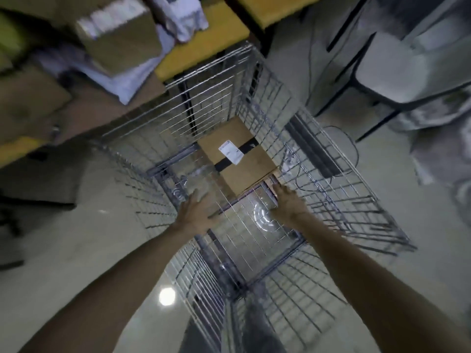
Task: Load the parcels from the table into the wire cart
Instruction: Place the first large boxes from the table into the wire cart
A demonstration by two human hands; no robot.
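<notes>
Parcel (pixel 235 155) lies inside wire cart (pixel 328 159) — left hand (pixel 197 212) and right hand (pixel 286 202) reach down, fingers spread, empty.

Dim, motion-blurred wide-angle view; lamp glare on the glossy floor (pixel 167 296).

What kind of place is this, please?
Probably a parcel sorting or storage room. A wire cart holds a labelled cardboard box, and more boxes and white mailer bags lie on a yellow-edged table beside it.
</notes>
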